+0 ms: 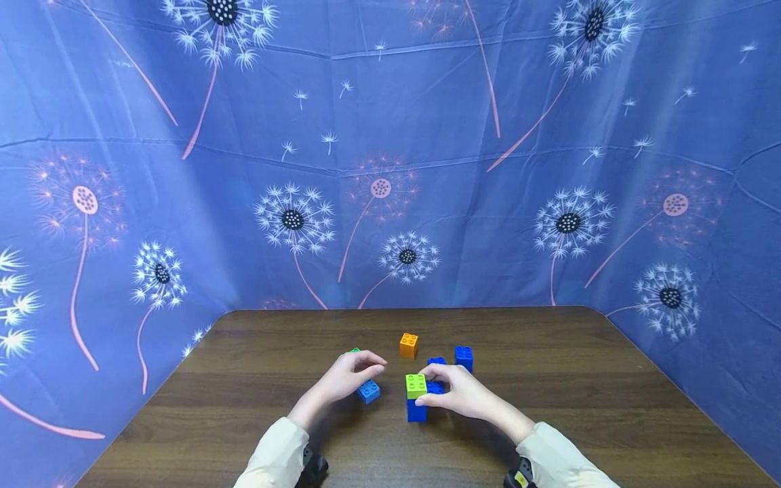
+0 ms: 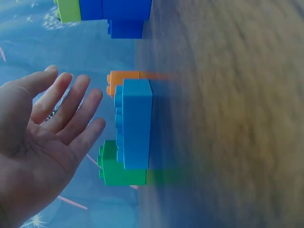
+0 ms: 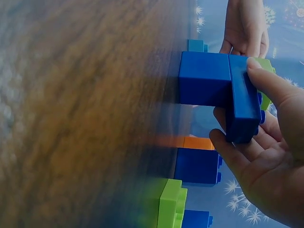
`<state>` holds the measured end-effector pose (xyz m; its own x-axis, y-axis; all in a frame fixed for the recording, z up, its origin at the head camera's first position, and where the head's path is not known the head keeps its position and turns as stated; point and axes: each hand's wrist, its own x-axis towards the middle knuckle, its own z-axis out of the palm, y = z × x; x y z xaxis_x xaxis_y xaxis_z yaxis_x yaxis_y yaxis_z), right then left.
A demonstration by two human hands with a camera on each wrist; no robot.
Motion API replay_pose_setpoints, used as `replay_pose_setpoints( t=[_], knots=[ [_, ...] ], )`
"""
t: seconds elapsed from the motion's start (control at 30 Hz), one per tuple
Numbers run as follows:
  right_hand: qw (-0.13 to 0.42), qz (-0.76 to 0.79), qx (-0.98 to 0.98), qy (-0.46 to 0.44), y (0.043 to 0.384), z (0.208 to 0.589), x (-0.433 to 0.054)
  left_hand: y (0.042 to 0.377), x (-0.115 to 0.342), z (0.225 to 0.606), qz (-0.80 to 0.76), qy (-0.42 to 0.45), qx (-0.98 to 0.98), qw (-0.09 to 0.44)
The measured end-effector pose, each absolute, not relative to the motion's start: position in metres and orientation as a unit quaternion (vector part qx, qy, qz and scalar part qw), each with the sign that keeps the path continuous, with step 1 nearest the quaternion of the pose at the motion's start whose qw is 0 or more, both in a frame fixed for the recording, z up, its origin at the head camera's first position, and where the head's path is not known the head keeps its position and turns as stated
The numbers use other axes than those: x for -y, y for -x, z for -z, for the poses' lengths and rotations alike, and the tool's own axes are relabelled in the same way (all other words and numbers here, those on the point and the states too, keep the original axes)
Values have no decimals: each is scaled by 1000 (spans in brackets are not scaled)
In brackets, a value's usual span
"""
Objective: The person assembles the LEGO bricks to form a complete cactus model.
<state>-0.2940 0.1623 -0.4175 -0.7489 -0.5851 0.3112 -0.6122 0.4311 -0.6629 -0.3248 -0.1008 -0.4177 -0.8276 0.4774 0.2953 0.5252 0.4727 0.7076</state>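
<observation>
My right hand (image 1: 460,391) pinches the upper part of a small stack, thumb on the near side and fingers behind. In the right wrist view, a square dark blue brick (image 3: 204,78) is at the bottom. A long dark blue brick (image 3: 243,107) lies across it and overhangs to one side. Over its other end sits a lime green brick (image 1: 416,386). To the left, my left hand (image 1: 344,376) hovers with relaxed fingers, holding nothing. Below it on the table lies a light blue brick (image 2: 137,123), apart from the fingers. Beyond is a green brick (image 2: 122,164), mostly hidden in the head view.
An orange brick (image 1: 409,346) stands farther back on the brown table (image 1: 281,346). A blue brick (image 1: 464,357) stands behind the right hand, with another blue brick (image 1: 436,360) nearer. The right wrist view also has a second lime brick (image 3: 170,204). A blue patterned cloth (image 1: 390,135) hangs behind.
</observation>
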Motion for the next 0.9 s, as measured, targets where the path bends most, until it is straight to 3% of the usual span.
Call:
replay_pose_setpoints(
  t=[0.9],
  knots=[
    [0, -402, 851, -338, 292, 417, -164, 333, 120, 424, 420, 272, 866, 12]
  ],
)
